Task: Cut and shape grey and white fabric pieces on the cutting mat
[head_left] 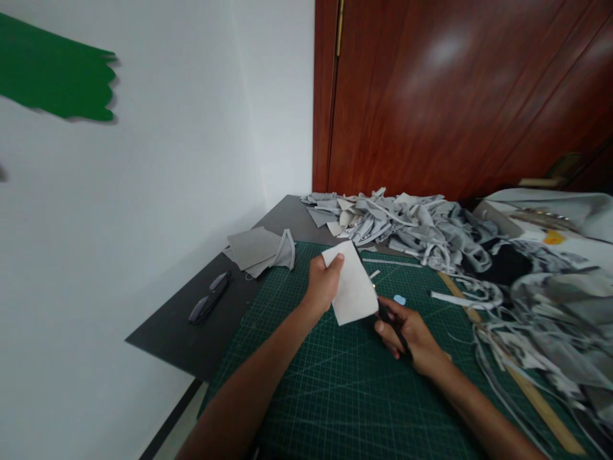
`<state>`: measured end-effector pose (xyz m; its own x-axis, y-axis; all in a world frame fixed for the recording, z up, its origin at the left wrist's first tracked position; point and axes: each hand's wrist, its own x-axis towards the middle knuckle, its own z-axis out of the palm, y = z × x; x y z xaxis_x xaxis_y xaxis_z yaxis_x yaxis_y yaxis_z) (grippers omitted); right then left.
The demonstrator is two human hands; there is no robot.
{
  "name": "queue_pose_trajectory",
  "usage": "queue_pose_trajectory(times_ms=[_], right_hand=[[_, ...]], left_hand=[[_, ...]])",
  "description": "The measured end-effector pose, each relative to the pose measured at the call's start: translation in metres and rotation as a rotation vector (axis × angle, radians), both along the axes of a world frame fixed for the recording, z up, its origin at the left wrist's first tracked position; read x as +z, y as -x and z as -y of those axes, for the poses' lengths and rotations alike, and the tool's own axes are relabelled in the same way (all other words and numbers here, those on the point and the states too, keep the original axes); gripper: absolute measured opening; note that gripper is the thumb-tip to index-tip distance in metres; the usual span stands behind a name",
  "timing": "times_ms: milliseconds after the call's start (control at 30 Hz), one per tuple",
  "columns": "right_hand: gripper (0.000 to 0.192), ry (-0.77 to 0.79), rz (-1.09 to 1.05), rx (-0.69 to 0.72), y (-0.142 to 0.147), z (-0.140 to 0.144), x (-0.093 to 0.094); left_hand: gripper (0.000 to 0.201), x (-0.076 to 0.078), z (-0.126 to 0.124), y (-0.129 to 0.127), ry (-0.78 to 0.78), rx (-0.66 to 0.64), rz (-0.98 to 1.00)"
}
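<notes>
My left hand (324, 280) grips a pale, roughly rectangular piece of fabric (353, 291) by its left edge, thumb on top. My right hand (409, 332) is closed around the black handles of a pair of scissors (395, 332). The scissors lie along the fabric's right edge, and their blades are mostly hidden behind it. Both hands are over the green cutting mat (325, 390). Beyond the right hand, a small light-blue piece (399, 299) rests on the mat, near a short white strip (374, 274).
Grey fabric scraps (383, 217) are heaped at the back, and more scraps (565, 332) cover the right side. A wooden ruler (541, 409) runs along the mat's right. Stacked grey pieces (253, 248) and glasses (209, 298) lie left. A white wall (167, 160) borders the table.
</notes>
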<state>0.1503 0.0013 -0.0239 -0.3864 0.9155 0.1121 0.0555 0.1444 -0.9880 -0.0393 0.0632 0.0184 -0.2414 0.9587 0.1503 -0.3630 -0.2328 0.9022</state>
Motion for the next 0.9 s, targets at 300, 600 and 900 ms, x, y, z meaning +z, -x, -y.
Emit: queue_pose_trajectory(times_ms=[300, 600, 900], right_hand=[[0.075, -0.078, -0.176, -0.030, -0.012, -0.005, -0.014], [0.076, -0.139, -0.176, -0.008, -0.012, -0.006, -0.013], [0.086, -0.051, -0.051, -0.097, -0.009, -0.005, -0.004]], left_hand=[[0.053, 0.010, 0.007, -0.005, 0.028, -0.204, 0.286], [0.053, 0.011, 0.010, -0.006, 0.022, -0.202, 0.286], [0.048, 0.003, 0.010, -0.009, 0.024, -0.215, 0.168]])
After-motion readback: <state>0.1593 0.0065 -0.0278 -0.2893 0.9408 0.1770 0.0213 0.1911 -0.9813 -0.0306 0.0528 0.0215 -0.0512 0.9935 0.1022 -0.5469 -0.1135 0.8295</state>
